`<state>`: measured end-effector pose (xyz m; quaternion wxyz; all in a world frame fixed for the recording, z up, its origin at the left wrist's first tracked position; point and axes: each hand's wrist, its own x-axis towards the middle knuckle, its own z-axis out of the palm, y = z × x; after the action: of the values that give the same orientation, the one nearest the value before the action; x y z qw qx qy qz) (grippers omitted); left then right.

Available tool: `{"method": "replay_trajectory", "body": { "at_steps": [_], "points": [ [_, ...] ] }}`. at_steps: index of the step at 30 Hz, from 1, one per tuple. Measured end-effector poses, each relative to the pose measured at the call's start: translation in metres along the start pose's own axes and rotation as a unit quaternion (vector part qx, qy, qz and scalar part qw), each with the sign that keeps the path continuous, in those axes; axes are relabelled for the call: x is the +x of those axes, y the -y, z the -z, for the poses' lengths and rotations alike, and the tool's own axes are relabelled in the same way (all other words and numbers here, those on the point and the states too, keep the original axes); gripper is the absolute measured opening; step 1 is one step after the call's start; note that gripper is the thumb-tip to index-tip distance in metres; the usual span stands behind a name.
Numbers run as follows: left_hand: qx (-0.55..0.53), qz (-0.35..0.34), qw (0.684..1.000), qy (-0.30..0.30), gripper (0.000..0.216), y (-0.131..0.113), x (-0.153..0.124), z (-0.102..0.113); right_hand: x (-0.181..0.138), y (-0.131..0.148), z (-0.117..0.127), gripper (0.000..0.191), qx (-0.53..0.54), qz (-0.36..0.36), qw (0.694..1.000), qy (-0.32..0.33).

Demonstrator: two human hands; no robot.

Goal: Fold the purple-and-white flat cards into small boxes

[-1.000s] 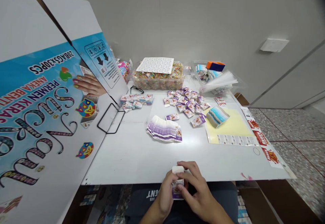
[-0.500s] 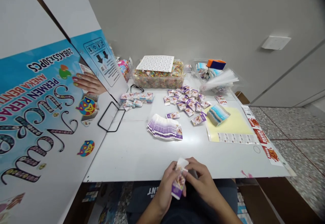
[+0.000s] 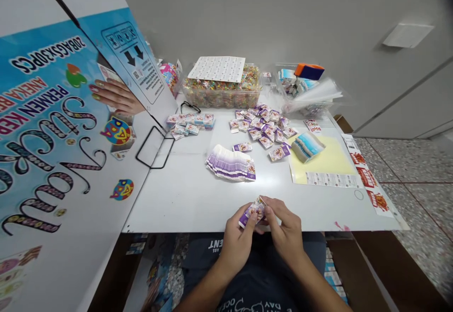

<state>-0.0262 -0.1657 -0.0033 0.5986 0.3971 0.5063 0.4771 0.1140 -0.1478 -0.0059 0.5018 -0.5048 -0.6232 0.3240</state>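
A small purple-and-white printed box (image 3: 252,212) is held between both hands above the table's front edge. My left hand (image 3: 238,234) grips its left side, the thumb lying across its printed face. At its upper right end, my right hand (image 3: 285,222) pinches the box with thumb and fingers. Beyond the hands lies a fanned stack of flat purple cartons (image 3: 230,163). Past that is a heap of small purple-and-white boxes (image 3: 260,125), with two single ones nearer me.
At left stands a large printed carton (image 3: 85,128) beside a black wire frame (image 3: 155,147). At the back are a clear tub of colourful pieces (image 3: 221,97) and a plastic tray (image 3: 311,106) with an orange-and-blue object (image 3: 309,71). A bundle of blue cartons (image 3: 307,147) lies on yellow paper (image 3: 338,158).
The view has tipped downward. The white flap that stood up from the box's top end is now folded down, and the box has turned from near upright to slanting right.
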Motion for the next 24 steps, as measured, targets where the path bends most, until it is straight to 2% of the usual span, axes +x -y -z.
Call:
{"method": "replay_trajectory", "body": {
  "at_steps": [2, 5, 8, 11, 15, 19, 22, 24],
  "points": [
    [-0.001, 0.005, 1.000, 0.009, 0.042, -0.001, -0.001, 0.001, 0.005, 0.003, 0.002, 0.018, 0.052, -0.100, 0.994, -0.003],
    [0.003, 0.000, 1.000, 0.020, 0.041, -0.002, -0.003, 0.001, 0.010, 0.005, 0.001, 0.016, 0.179, -0.215, 0.960, -0.016],
    [0.013, -0.002, 1.000, 0.020, 0.040, -0.003, -0.003, 0.000, 0.011, 0.006, -0.004, 0.019, 0.300, -0.276, 0.913, -0.028],
    [0.009, 0.003, 1.000, 0.017, 0.040, -0.002, -0.001, -0.002, 0.010, 0.008, -0.008, 0.020, 0.340, -0.296, 0.891, -0.056],
    [0.001, 0.005, 1.000, 0.026, 0.040, -0.001, 0.000, -0.002, 0.009, 0.009, -0.008, 0.019, 0.324, -0.282, 0.900, -0.071],
    [-0.005, -0.003, 1.000, 0.026, 0.039, -0.001, 0.000, -0.001, 0.004, 0.005, -0.007, 0.019, 0.244, -0.237, 0.939, -0.042],
    [-0.011, 0.003, 1.000, 0.010, 0.041, 0.000, 0.000, -0.003, -0.003, 0.000, -0.005, 0.022, 0.091, -0.124, 0.987, -0.042],
    [-0.015, 0.011, 1.000, -0.005, 0.043, 0.001, 0.000, -0.005, -0.006, -0.003, -0.004, 0.025, 0.010, -0.034, 0.999, -0.038]
  ]
}}
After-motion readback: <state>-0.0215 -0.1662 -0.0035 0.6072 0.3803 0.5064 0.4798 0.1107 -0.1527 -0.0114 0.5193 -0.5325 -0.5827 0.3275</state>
